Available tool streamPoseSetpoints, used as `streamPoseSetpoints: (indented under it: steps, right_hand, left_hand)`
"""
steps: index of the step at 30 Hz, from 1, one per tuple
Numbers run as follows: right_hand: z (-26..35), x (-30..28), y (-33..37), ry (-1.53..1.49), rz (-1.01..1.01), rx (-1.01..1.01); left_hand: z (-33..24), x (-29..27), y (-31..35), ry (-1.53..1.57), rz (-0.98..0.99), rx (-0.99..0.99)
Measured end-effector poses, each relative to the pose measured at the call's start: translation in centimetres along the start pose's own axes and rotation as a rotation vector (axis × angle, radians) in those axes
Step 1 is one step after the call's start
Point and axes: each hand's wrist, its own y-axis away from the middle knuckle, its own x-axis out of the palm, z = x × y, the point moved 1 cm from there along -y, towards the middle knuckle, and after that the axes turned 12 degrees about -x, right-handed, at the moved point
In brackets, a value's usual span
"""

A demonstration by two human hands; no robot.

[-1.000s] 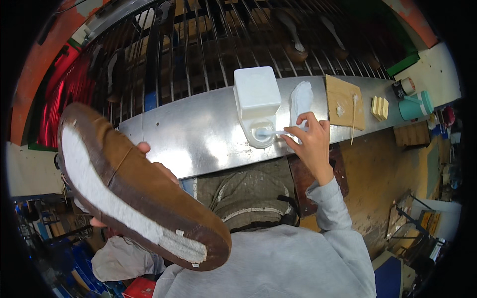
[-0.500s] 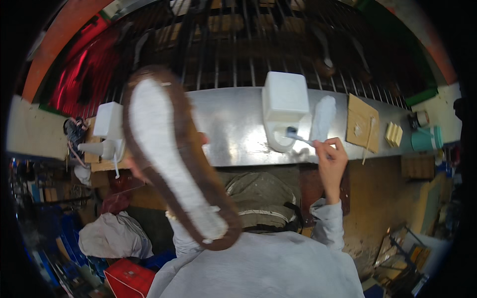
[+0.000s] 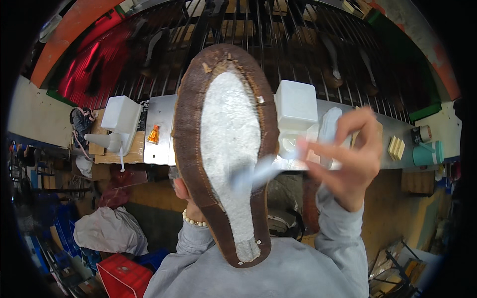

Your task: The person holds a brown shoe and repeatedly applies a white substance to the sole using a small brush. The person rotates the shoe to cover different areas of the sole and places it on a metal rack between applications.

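Observation:
A brown leather shoe upper (image 3: 189,139) is held up bottom side toward me, with a pale, fuzzy white filler (image 3: 231,119) along its middle. My left hand (image 3: 184,193) grips it from behind at its left side; most of those fingers are hidden. A light-coloured brush (image 3: 261,174), smeared by motion, is pinched in my right hand (image 3: 350,154). Its dark bristle end is at the filler near the narrowing middle; I cannot tell if it touches. Behind the shoe's right edge stands a white plastic dispenser (image 3: 296,102) with a small round cup at its foot.
On the metal bench (image 3: 161,114) stand another white dispenser (image 3: 120,113) and a small orange bottle (image 3: 153,134). At right are yellowish blocks (image 3: 396,148) and a teal container (image 3: 428,154). A barred rack (image 3: 238,39) with shoes lies beyond; a red crate (image 3: 121,273) is lower left.
The shoe upper has swung from the left to the middle and stands more upright. My right hand has brought the brush from the dispenser's cup over to the white filler.

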Motion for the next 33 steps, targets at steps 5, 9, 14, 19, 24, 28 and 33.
streamPoseSetpoints:
  steps: [5,9,14,19,24,28,33]
  right_hand:
    - [-0.5,0.6,0.1,-0.049,-0.026,0.114]
    - [-1.4,1.7,1.2,0.034,-0.077,0.130]
    - [2.9,-0.3,6.4,-0.302,0.287,0.135]
    - [-1.4,-0.5,12.1,0.043,0.219,0.545]
    - [-3.8,1.8,16.2,0.322,0.319,0.404]
    - [-3.8,2.4,17.5,0.308,0.334,0.466]
    - [-4.2,2.9,17.4,0.281,0.302,0.458]
  left_hand:
    - [0.4,-0.6,0.1,0.073,0.028,0.020]
    - [1.2,0.1,-0.5,0.150,0.062,0.014]
    - [-0.1,-0.6,-1.7,0.124,-0.137,0.019]
    - [-1.5,-2.4,-3.3,-0.035,0.344,0.039]
    - [-6.8,-6.1,-6.8,-0.049,1.012,-0.699]
    - [-10.3,-9.5,-6.5,-0.111,1.021,-0.714]
    - [-11.9,-9.8,-5.9,-0.095,0.974,-0.753]
